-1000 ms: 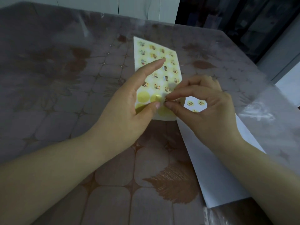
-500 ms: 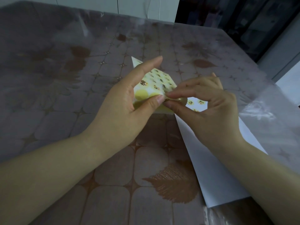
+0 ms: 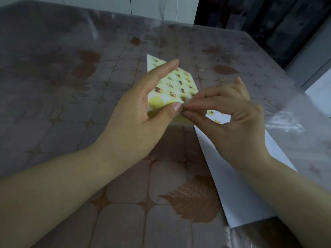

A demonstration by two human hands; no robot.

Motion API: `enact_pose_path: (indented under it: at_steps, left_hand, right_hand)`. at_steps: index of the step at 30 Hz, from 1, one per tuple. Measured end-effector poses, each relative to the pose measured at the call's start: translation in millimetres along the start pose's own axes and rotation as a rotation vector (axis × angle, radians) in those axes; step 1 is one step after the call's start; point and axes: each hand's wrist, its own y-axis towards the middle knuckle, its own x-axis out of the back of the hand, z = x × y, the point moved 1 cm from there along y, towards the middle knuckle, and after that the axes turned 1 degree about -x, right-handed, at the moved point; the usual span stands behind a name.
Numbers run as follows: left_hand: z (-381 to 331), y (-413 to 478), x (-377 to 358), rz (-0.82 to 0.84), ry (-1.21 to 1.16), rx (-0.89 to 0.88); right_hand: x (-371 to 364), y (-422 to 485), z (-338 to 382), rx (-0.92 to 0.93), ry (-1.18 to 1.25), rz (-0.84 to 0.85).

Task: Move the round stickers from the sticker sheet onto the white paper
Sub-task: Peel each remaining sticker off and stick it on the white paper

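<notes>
The left hand (image 3: 141,113) holds the sticker sheet (image 3: 179,83) up off the table (image 3: 71,104). The sheet is pale yellow, printed with rows of small round pictures, and it bends back so that its far corner points away. The left grip is a loose pinch: the thumb lies flat on the front of the sheet near its lower edge, and the straight index finger crosses the sheet's upper left part. The other fingers are hidden behind the sheet. Bare yellow circles show on the sheet just left of the thumb.

The right hand (image 3: 232,120) meets the sheet at its lower right edge. Its grip is nearly closed, with thumb and index fingertip pressed together on a small dark round sticker (image 3: 184,110) right beside the left thumbnail. Whether that sticker has come fully off the sheet cannot be told. The middle, ring and little fingers curl loosely above the pinch and touch nothing.

The white paper (image 3: 232,176) lies flat on the table under and to the right of the right hand, with its near corner close to the table's front edge. Two placed stickers (image 3: 211,112) show on it in the gap beneath the right fingers. A brown leaf print (image 3: 195,203) marks the table cover just left of the paper.
</notes>
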Motion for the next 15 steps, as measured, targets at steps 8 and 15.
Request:
enact_pose_path:
  at_steps: [8, 15]
  left_hand:
    - [4, 2, 1, 0.006, -0.101, 0.091]
    - [11, 2, 3, -0.059, -0.327, 0.19]
  right_hand:
    - [0, 0, 1, 0.004, -0.025, -0.013]
    - [3, -2, -3, -0.188, 0.032, -0.002]
